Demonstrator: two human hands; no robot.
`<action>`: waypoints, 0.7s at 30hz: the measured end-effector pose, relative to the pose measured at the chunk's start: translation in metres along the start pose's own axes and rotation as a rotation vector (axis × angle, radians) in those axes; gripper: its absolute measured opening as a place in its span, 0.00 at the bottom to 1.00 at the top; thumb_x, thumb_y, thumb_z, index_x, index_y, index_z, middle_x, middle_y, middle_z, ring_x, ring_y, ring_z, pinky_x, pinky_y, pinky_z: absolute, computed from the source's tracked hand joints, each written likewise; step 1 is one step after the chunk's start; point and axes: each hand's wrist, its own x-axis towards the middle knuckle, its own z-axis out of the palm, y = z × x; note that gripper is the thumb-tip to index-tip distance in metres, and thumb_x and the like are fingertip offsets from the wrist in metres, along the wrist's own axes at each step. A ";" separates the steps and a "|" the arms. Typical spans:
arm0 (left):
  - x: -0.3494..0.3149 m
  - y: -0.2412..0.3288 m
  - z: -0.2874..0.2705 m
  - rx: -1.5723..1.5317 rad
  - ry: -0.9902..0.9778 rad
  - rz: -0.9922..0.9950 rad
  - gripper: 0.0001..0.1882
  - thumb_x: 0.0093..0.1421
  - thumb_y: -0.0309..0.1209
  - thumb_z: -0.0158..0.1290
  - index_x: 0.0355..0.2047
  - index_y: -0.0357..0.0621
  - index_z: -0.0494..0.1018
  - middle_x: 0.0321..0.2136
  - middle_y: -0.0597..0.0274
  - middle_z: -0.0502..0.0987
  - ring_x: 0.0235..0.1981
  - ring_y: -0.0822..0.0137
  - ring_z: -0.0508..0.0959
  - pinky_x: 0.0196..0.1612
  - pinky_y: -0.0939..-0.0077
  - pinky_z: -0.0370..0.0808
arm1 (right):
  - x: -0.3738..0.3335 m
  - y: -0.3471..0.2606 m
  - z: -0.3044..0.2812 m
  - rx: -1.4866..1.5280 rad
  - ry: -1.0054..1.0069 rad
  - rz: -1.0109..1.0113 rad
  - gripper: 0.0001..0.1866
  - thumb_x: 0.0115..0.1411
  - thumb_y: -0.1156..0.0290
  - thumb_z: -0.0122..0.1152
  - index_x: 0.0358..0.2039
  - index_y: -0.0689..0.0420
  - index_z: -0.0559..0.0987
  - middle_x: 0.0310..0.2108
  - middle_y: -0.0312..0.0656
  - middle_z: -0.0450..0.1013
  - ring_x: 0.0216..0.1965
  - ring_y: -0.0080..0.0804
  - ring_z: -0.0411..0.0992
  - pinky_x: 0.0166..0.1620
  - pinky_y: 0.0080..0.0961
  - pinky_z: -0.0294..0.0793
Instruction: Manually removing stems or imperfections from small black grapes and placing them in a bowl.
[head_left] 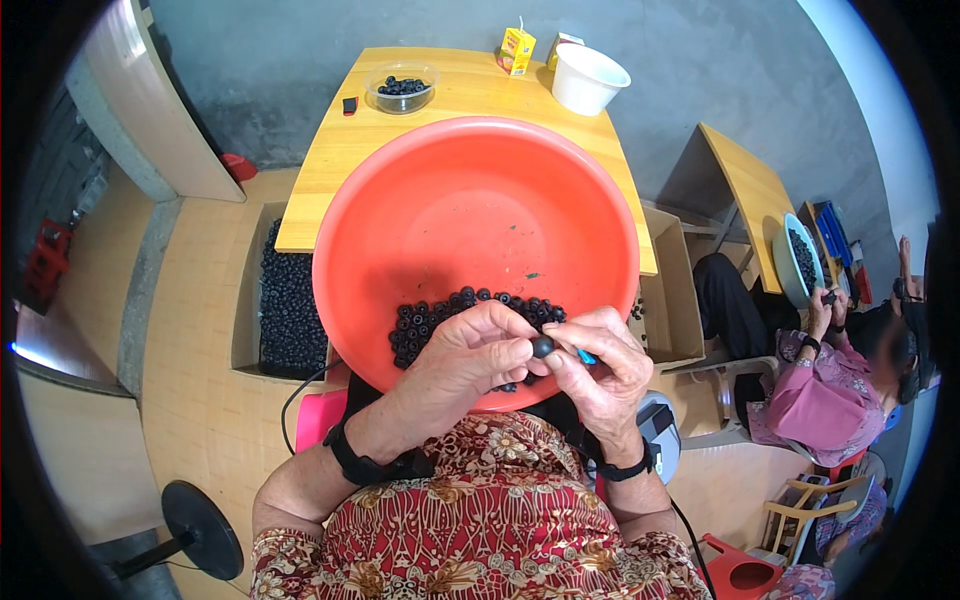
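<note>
Left hand and right hand pinched nearly closed on one dark bead, above red basin; right also has a blue-ended item. One bead in work, dark pile below. Finished vs untouched: can't tell. Yellow carton has printing, too small to read reliably.

Bright indoor light, soft shadow in the red basin, curved fisheye edges, black corners
</note>
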 end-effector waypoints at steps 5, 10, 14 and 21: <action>0.000 -0.003 -0.001 -0.019 -0.005 0.051 0.07 0.61 0.28 0.58 0.39 0.44 0.73 0.35 0.67 0.77 0.34 0.78 0.75 0.40 0.84 0.75 | -0.002 0.000 0.002 -0.012 0.020 -0.065 0.20 0.42 0.82 0.69 0.40 0.62 0.83 0.31 0.43 0.77 0.32 0.30 0.75 0.34 0.23 0.74; 0.001 -0.003 -0.002 -0.113 0.014 -0.003 0.07 0.61 0.27 0.57 0.40 0.43 0.74 0.36 0.65 0.77 0.35 0.76 0.77 0.42 0.83 0.76 | -0.001 -0.001 0.004 -0.026 0.016 -0.092 0.21 0.40 0.82 0.70 0.40 0.61 0.83 0.31 0.42 0.76 0.31 0.32 0.74 0.32 0.24 0.74; 0.001 -0.003 -0.003 -0.123 -0.017 0.001 0.08 0.62 0.27 0.57 0.42 0.43 0.73 0.38 0.64 0.78 0.41 0.72 0.78 0.48 0.75 0.76 | -0.004 0.002 0.003 -0.278 0.065 -0.358 0.25 0.35 0.81 0.69 0.40 0.58 0.83 0.30 0.39 0.74 0.27 0.31 0.70 0.29 0.25 0.72; 0.001 0.002 0.000 -0.179 -0.023 -0.003 0.07 0.61 0.27 0.57 0.40 0.45 0.74 0.38 0.63 0.79 0.43 0.69 0.79 0.51 0.69 0.76 | -0.009 0.003 0.002 -0.467 0.033 -0.489 0.27 0.38 0.76 0.70 0.44 0.53 0.83 0.34 0.35 0.72 0.24 0.29 0.66 0.26 0.24 0.68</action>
